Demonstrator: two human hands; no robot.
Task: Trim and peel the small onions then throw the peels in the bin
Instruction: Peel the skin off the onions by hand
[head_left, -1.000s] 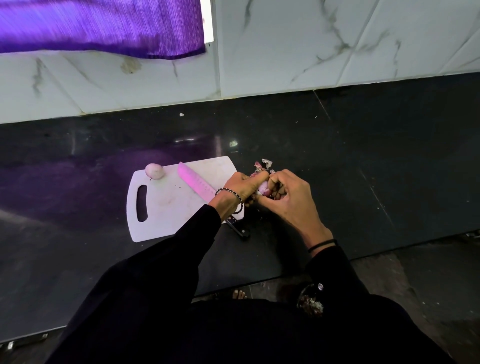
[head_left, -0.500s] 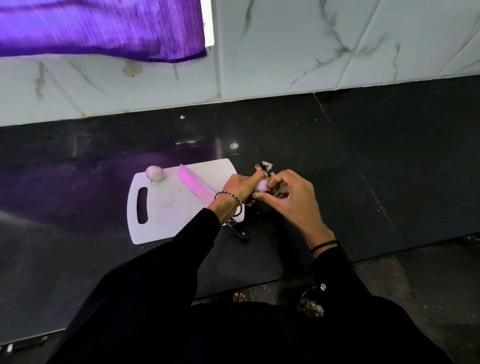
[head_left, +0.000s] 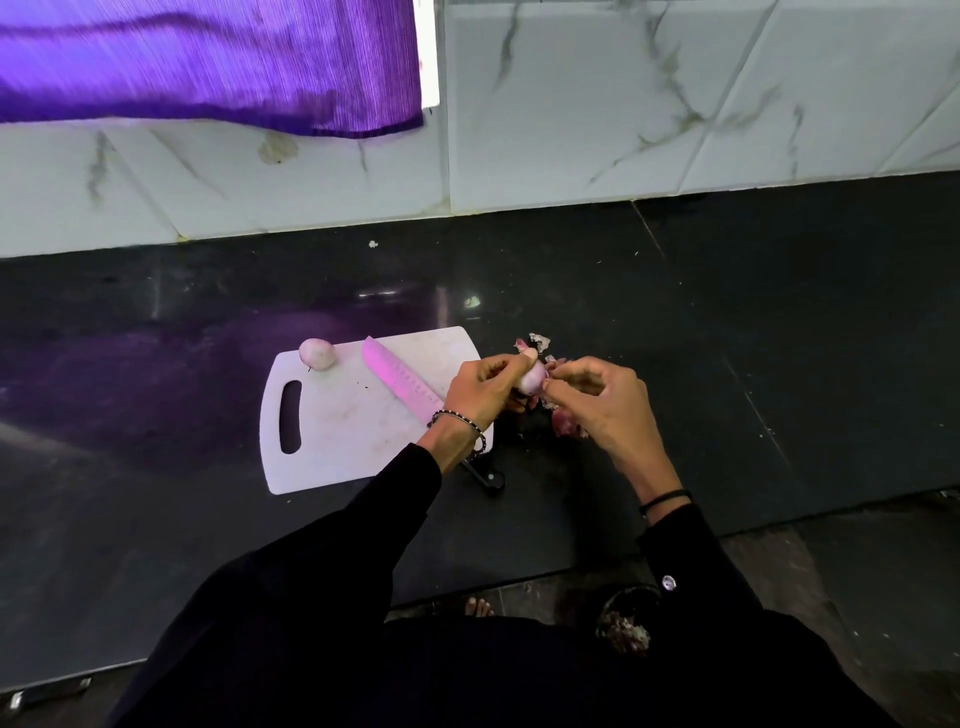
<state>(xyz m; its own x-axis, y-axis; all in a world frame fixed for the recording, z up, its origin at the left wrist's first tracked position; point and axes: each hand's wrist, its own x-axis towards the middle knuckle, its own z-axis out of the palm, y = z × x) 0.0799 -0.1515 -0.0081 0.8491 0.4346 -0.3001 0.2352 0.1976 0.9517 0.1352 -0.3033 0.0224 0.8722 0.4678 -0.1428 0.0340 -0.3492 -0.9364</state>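
One peeled onion (head_left: 316, 354) sits on the board (head_left: 358, 447); the left hand (head_left: 480, 389) pinches a second onion (head_left: 533, 378) while the right hand (head_left: 597, 400) pinches its skin, peels (head_left: 566, 423) unbinned.

Blk glossy counter (head_left: 727, 338), wht marble-look wall tiles (head_left: 623, 104), purple curtain (head_left: 208, 57) top-left.

Counter (head_left: 779, 364): glossy black, purple sheen at the left.
Cutting board (head_left: 353, 447): white, faintly stained.
Knife blade (head_left: 400, 382): pink, with a row of dimples.
Knife handle (head_left: 488, 478): black.
Peeled onion (head_left: 316, 354), board's far left corner: pale pinkish white.
Held onion (head_left: 534, 378): pale lilac-white.
Peels (head_left: 566, 423): reddish purple.
Wall tiles (head_left: 623, 104): white, grey marble veining.
Cloth (head_left: 208, 57): vivid purple, finely ribbed.
Sleeves (head_left: 311, 571): black.
Left-wrist bracelet (head_left: 462, 418): black and white beads.
Right-wrist band (head_left: 665, 498): plain black.
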